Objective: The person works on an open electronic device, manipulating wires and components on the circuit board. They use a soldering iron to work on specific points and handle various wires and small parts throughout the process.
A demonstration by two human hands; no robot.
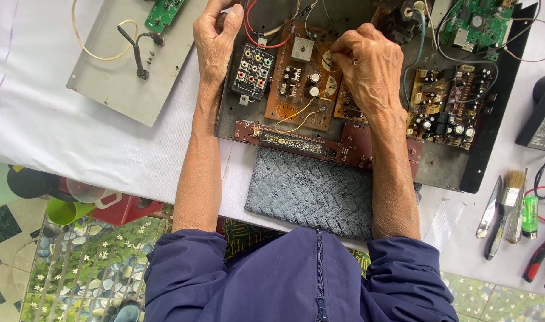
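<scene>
We are observing an opened audio-video unit, its dark metal chassis [445, 173] lying on a white-covered table [58, 131], and we are taking the brown circuit board [299, 89] at its middle as our reference.

The left hand [216, 39] is resting at the board's left edge, fingers curled over the chassis rim above the black jack panel [253, 70] with its coloured sockets. It is lying against the panel's upper left corner; we cannot tell whether the fingers are closing on anything beneath them. A red wire [266, 45] is looping just right of this hand, across the board's top left corner.

The right hand [368, 68] is bearing down on the board's right edge, fingertips [338, 48] pinched together at a small pale part near the board's upper right. The pinch appears closed, though the part itself is too small for us to name.

Below the board, a narrow display board [293, 143] is running along the chassis front. Below that again, a grey towel [311, 191] is lying on the table edge, between the two forearms.

Right of the board, a second component board [451, 110] is sitting in the chassis, and a green circuit board [478, 24] is lying above it. Far left of the board, a grey metal cover plate [105, 89] is lying apart on the cloth. Far right, a paintbrush [514, 206], a green lighter [529, 216] and red-handled pliers [539, 256] are lying together.
</scene>
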